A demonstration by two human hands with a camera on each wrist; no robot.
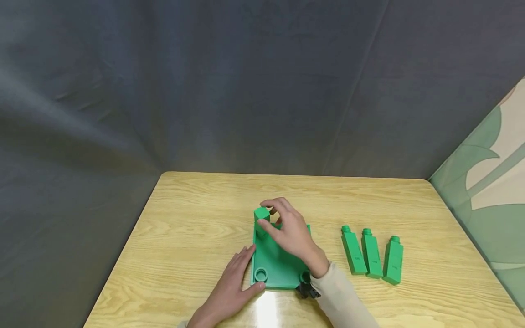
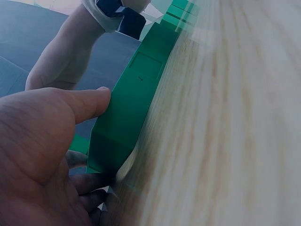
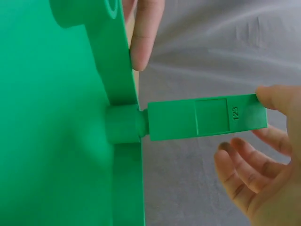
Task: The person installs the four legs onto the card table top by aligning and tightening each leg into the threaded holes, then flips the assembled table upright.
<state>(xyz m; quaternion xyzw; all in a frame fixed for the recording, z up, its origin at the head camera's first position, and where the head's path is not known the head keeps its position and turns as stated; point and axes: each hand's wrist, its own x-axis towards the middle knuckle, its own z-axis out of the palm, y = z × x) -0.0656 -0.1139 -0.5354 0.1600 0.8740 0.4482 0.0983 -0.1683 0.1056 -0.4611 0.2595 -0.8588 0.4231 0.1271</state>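
A shallow green plastic tray-like board (image 1: pixel 280 262) with raised edges lies on the table. At its far left corner a square green leg (image 3: pixel 171 118) stands upright, its narrow neck end in a round socket (image 3: pixel 123 124). My right hand (image 1: pixel 293 232) pinches the leg's upper end between thumb and forefinger, the other fingers loosely bent. My left hand (image 1: pixel 231 288) grips the board's near left corner, thumb along the near edge and fingers at the left side. Close to that thumb is a hollow round socket (image 1: pixel 260 274). Another socket (image 1: pixel 305 277) shows partly beneath my right wrist.
To the right of the board, three more green legs (image 1: pixel 353 253) lie side by side on the wooden table (image 1: pixel 197 218), necks pointing away. Dark curtain (image 1: pixel 262 91) hangs behind the table, and patterned fabric (image 1: pixel 492 191) is at the right.
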